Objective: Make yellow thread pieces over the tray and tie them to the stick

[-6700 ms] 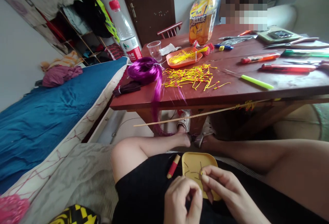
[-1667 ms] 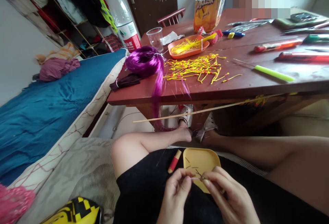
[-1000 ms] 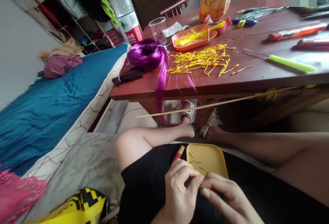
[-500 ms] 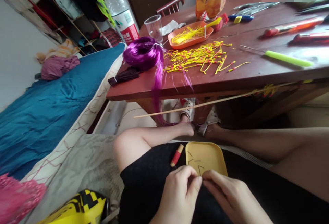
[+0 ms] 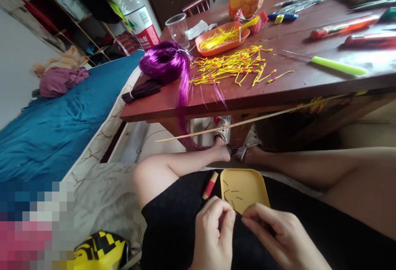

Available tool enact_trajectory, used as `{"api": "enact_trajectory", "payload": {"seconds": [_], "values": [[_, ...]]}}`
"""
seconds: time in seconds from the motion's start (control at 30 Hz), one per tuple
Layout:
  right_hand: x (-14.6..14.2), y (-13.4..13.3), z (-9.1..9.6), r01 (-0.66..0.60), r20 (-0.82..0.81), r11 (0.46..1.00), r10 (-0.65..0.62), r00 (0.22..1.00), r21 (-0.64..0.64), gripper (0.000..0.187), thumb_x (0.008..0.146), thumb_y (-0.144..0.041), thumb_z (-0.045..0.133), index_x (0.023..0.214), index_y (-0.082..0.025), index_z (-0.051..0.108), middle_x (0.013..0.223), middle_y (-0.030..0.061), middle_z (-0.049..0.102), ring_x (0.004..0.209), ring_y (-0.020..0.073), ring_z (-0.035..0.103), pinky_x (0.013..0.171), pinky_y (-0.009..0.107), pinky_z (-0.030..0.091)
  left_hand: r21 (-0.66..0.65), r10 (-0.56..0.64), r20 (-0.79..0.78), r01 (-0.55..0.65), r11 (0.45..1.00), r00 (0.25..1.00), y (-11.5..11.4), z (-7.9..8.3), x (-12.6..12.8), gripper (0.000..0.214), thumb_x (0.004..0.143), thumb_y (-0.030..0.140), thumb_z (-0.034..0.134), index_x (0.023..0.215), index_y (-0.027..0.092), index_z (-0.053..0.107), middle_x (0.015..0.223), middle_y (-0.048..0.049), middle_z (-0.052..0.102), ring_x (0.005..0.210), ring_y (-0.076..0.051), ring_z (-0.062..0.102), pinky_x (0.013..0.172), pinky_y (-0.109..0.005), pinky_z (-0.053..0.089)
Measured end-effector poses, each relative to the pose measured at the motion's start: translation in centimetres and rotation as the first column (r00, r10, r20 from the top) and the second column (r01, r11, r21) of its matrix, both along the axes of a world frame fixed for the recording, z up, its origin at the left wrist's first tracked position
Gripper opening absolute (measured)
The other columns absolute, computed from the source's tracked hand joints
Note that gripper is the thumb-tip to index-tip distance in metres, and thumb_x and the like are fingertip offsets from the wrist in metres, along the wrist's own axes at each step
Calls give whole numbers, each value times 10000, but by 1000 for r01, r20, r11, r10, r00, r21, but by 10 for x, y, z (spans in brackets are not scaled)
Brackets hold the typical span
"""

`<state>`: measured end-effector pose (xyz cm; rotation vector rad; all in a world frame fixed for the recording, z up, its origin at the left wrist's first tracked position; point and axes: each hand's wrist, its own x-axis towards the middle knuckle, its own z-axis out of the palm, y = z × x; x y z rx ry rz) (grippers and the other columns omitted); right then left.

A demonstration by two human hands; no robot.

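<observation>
Above my lap, my left hand point(image 5: 213, 230) and my right hand point(image 5: 276, 230) are both closed in a pinch, fingertips a small gap apart. A short dark strand point(image 5: 237, 213) spans that gap, with an end in each pinch; it is too small to tell if it is thread or cord. Just beyond my fingers, a yellow tray point(image 5: 253, 181) rests on the black cloth over my lap, with several short dark strands point(image 5: 229, 197) lying in it. Left of the tray lies a small red-and-tan tube point(image 5: 210, 185).
The red-brown table point(image 5: 198, 107) ahead holds a purple fibre coil point(image 5: 162, 61), a dark bundle point(image 5: 142, 91), knotted yellow cords point(image 5: 229, 67), an orange dish point(image 5: 222, 49) and a green-handled hook tool point(image 5: 338, 66). A thin stick point(image 5: 216, 128) juts out below the table edge.
My fingertips have drawn slightly apart, and the dark strand now shows between them. The whole view has shifted a little, so the table things appear further left.
</observation>
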<state>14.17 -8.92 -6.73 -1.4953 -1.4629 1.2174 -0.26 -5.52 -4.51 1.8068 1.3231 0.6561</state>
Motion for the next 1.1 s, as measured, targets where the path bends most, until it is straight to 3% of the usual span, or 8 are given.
{"api": "enact_trajectory", "payload": {"seconds": [0.1, 0.23, 0.47, 0.57, 0.67, 0.77, 0.93, 1.1], "values": [[1, -1, -2, 8, -43, 1000, -8, 999, -11, 276, 882, -370, 432, 688, -201, 534, 575, -33, 528, 509, 104, 468, 503, 178, 368, -216, 31, 42, -22, 976, 999, 3, 2, -1, 259, 869, 312, 435, 644, 183, 445, 610, 23, 427, 574, -113, 403, 544, -212, 317], [2, -1, -2, 17, -94, 1000, -19, 995, -18, 249, 865, -356, 469, 690, -200, 550, 588, -30, 542, 527, 107, 487, 526, 180, 389, -515, 52, 140, 28, 857, 989, 7, 2, 0, 323, 871, 429, 402, 676, 181, 470, 591, 43, 377, 572, -108, 366, 533, -212, 309], [-3, -3, -5, 43, -35, 999, -42, 999, 32, 192, 846, -345, 502, 768, -199, 599, 570, -23, 538, 472, 110, 452, 470, 194, 396, -574, 101, 171, 16, 818, 980, 9, 2, 3, 281, 818, 345, 491, 602, 191, 399, 511, 86, 267, 443, -66, 226, 429, -207, 196], [-6, -6, -8, 114, -37, 989, -111, 993, 96, 164, 843, -335, 528, 822, -215, 637, 617, -7, 590, 510, 119, 529, 522, 195, 448, -592, 104, 167, 15, 806, 980, 10, 2, 3, 255, 817, 298, 469, 596, 194, 395, 467, 96, 254, 400, -59, 216, 407, -211, 170], [-7, -9, -11, 136, -88, 981, -125, 988, 140, 127, 847, -304, 539, 832, -231, 643, 687, -2, 635, 593, 120, 604, 588, 182, 475, -567, 96, 154, 8, 824, 983, 12, 3, 4, 258, 818, 271, 462, 583, 192, 389, 454, 93, 271, 398, -60, 234, 411, -211, 182], [-7, -8, -12, 146, -97, 978, -133, 986, 148, 105, 845, -287, 545, 829, -238, 636, 730, 4, 658, 634, 127, 628, 612, 178, 485, -475, 74, 113, -12, 880, 991, 13, 6, 7, 273, 819, 251, 468, 567, 187, 386, 483, 76, 307, 448, -71, 275, 442, -208, 227], [-7, -3, -8, 107, -170, 991, -92, 981, 80, 135, 860, -305, 512, 816, -214, 602, 704, 13, 641, 614, 137, 613, 596, 182, 487, -186, 30, 15, -26, 982, 999, 8, 9, 12, 279, 844, 223, 448, 570, 179, 420, 561, 28, 422, 534, -101, 397, 500, -214, 303], [-6, -3, -6, 56, -278, 996, -72, 958, -67, 220, 861, -362, 492, 758, -183, 565, 604, -9, 555, 539, 125, 519, 528, 189, 450, 77, -26, -122, 35, 996, 992, 1, 1, 12, 292, 870, 157, 391, 588, 178, 465, 591, -2, 471, 553, -117, 463, 531, -227, 337]]}}
